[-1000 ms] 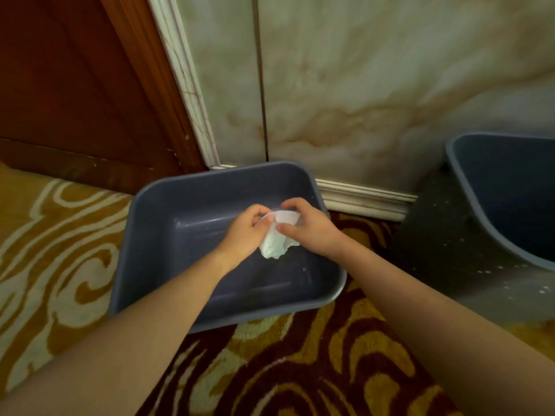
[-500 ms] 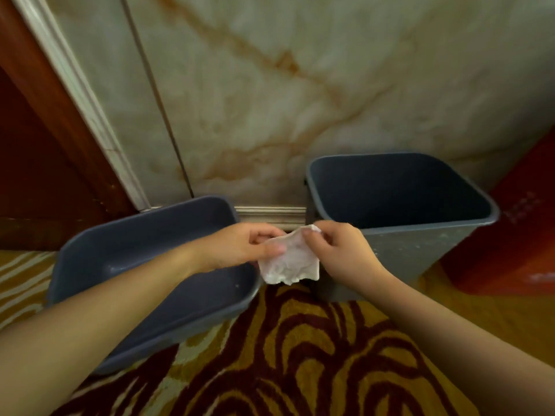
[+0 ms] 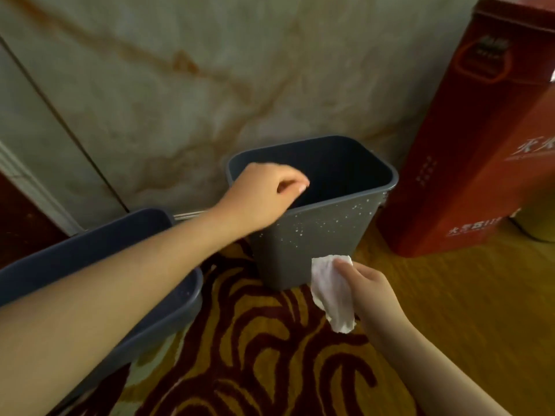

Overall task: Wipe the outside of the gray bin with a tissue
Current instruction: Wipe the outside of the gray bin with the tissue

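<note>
Left hand (image 3: 261, 196) hides the bin's (image 3: 315, 235) near-left rim; fingers curled, grip uncertain. Right hand (image 3: 372, 298) pinches the tissue (image 3: 330, 292) beside the bin's base.

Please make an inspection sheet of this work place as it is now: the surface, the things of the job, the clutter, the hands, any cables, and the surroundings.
Surface: patterned carpet in dark red and gold; plain yellowish floor to the right.
Job's things: upright gray bin against the wall, pale specks on its near outer side; inside dark. White tissue crumpled, just in front of the bin's lower corner; contact cannot be told.
Clutter: low gray tub left of the bin; tall red box to the right.
Hands: left hand over the bin's near-left rim, fingers curled; right hand pinching the tissue.
Cables: nothing seen.
Surroundings: marbled wall behind; dark wood at far left.
</note>
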The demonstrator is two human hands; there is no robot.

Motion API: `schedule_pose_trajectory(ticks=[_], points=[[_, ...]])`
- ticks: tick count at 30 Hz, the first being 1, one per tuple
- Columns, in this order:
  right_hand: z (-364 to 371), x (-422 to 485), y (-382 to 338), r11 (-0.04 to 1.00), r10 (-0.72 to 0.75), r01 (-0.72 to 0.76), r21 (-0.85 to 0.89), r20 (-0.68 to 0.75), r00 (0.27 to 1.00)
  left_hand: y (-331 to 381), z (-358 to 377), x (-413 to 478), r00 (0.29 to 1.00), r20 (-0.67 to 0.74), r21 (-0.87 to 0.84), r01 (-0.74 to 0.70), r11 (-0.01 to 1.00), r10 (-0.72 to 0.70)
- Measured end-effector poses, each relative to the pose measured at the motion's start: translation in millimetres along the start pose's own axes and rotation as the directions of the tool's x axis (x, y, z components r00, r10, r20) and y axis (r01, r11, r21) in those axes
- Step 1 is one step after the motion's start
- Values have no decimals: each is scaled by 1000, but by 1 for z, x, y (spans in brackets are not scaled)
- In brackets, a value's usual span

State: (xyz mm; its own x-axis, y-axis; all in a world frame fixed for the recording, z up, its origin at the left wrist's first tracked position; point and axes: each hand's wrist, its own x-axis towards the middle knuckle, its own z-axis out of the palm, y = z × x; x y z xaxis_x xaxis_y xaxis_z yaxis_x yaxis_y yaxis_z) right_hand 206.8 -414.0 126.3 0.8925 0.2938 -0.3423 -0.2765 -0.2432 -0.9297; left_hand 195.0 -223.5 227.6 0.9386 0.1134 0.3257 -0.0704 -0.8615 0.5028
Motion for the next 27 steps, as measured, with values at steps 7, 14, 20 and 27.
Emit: schedule_pose_trajectory(ticks=[7,14,20,27], points=[[-20,-4,12,951,145,-137,278,-8,989,2,33,63,746,641,178,88,980,-183],[-34,-8,7,912,108,-56,406,-107,988,5,58,66,785,603,182,34,983,-139],[-50,-2,-2,891,35,43,451,-162,986,7,36,77,888,442,144,70,987,-127],[-68,-3,-26,874,-91,202,441,-260,961,11,20,78,847,487,-301,392,870,-213]])
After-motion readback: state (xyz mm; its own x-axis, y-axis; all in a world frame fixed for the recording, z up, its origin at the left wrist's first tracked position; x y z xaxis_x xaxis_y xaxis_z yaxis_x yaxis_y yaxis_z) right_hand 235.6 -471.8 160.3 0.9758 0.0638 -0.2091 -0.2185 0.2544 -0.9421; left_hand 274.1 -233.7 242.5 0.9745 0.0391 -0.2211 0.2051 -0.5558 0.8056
